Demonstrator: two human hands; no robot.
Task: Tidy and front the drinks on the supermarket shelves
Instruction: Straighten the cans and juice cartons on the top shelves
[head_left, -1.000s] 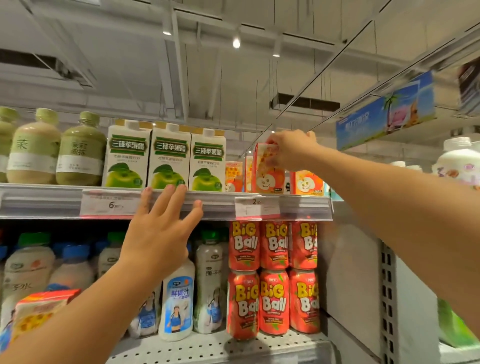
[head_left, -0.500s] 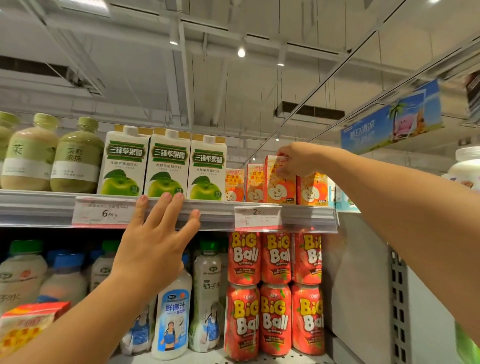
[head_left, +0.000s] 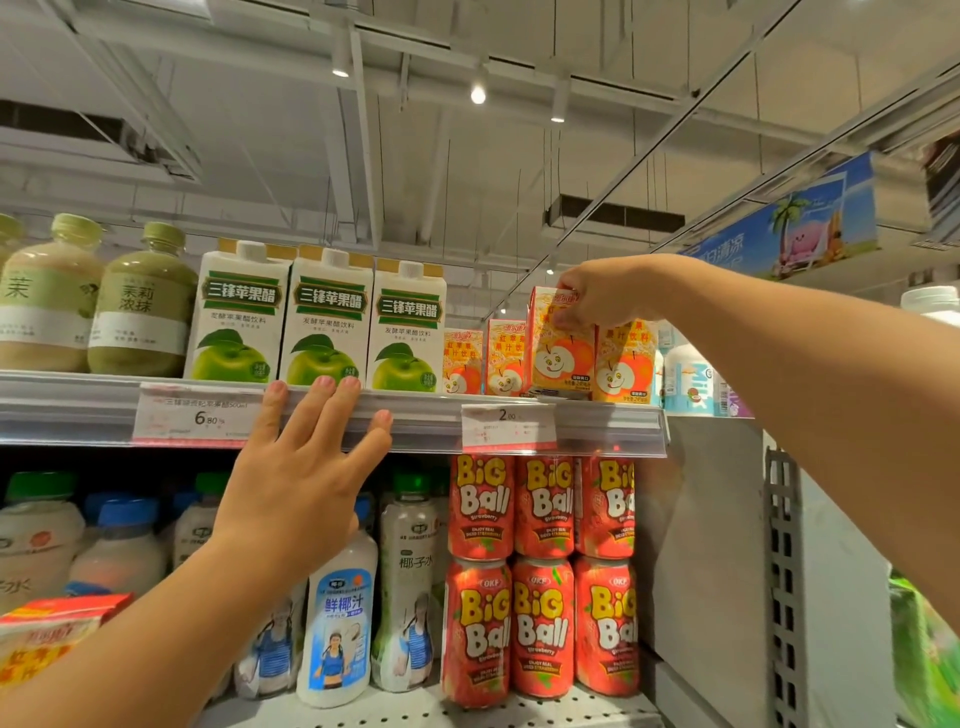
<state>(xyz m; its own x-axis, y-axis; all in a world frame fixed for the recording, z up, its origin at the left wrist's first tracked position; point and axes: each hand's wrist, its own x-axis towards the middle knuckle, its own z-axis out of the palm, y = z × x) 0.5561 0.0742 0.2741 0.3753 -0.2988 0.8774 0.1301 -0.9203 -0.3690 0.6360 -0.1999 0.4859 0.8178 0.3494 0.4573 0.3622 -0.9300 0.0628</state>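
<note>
Hands up at the top drinks shelf, mine on the feed.

Nearest, my left hand (head_left: 296, 483) lies flat with straight fingers on the clear plastic shelf-edge strip (head_left: 415, 415); beyond it, my right hand (head_left: 597, 299) pinches the top of an orange apple-juice carton (head_left: 558, 358) at the shelf front, tilted, beside matching cartons; white green-apple vinegar cartons (head_left: 327, 322) stand left.

A red packet (head_left: 49, 636) is cut off at the lower left edge. Small print on the price tags (head_left: 195, 415) cannot be read.
</note>
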